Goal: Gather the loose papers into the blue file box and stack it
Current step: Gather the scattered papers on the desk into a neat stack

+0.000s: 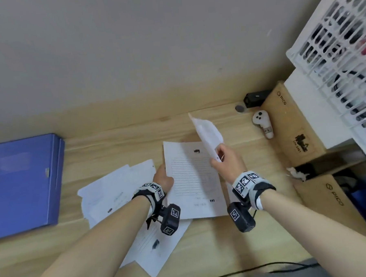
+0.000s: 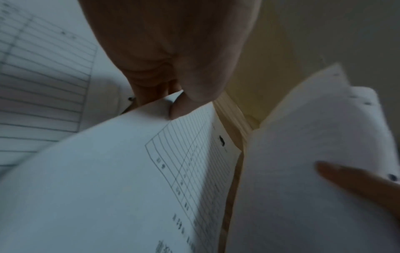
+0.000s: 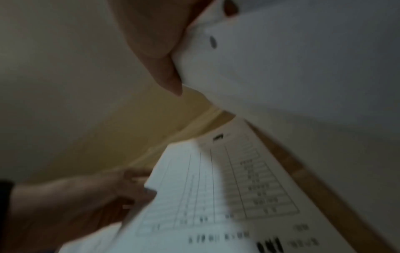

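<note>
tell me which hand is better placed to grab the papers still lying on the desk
Left, probably. The left hand sits beside the loose papers; the right hand holds a sheet farther away.

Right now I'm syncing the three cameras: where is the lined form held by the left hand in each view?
Head: the lined form is at centre, its left edge gripped by the left hand.
Left wrist: lower centre, pinched under the thumb.
Right wrist: lower centre-right.
Shared landmark: the curled sheet held by the right hand, also at and.
</note>
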`<control>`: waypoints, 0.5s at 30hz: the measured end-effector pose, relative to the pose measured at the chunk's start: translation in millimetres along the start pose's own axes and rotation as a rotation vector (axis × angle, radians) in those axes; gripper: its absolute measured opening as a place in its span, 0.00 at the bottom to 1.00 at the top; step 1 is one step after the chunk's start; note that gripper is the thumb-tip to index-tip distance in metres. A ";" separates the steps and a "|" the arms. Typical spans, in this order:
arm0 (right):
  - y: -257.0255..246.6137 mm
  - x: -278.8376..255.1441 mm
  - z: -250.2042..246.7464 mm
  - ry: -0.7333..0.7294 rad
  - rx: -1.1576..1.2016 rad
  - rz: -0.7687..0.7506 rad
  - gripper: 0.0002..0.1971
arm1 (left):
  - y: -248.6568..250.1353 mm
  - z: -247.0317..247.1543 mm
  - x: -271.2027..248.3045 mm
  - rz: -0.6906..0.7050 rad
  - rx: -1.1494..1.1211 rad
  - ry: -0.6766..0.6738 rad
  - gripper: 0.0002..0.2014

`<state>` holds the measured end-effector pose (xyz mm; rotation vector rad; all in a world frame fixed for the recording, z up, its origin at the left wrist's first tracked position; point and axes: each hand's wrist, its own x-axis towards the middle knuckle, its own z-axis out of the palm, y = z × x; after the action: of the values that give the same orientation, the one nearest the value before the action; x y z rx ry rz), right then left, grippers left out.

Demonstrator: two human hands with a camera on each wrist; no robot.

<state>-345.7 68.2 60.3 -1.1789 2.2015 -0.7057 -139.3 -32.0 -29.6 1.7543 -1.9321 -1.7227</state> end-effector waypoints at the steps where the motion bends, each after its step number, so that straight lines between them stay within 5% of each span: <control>1: 1.8 -3.6 14.4 -0.050 -0.020 -0.001 0.10 | -5.4 2.4 -1.9 -0.020 -0.020 0.018 0.27; 6: 11.3 -13.8 83.3 -0.259 -0.022 0.052 0.05 | -15.2 2.0 -24.5 -0.142 -0.162 0.031 0.15; 10: 22.2 -18.5 121.4 -0.438 0.041 0.083 0.06 | -27.6 -3.6 -33.4 -0.219 -0.198 0.060 0.18; 15: 29.5 -7.4 109.0 -0.398 0.043 0.049 0.07 | -39.4 -7.5 -35.7 -0.260 -0.202 0.027 0.18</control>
<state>-286.1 67.8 -35.9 -1.1286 1.8660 -0.4495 -94.3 -2.7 -32.1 2.0101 -1.5119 -1.8802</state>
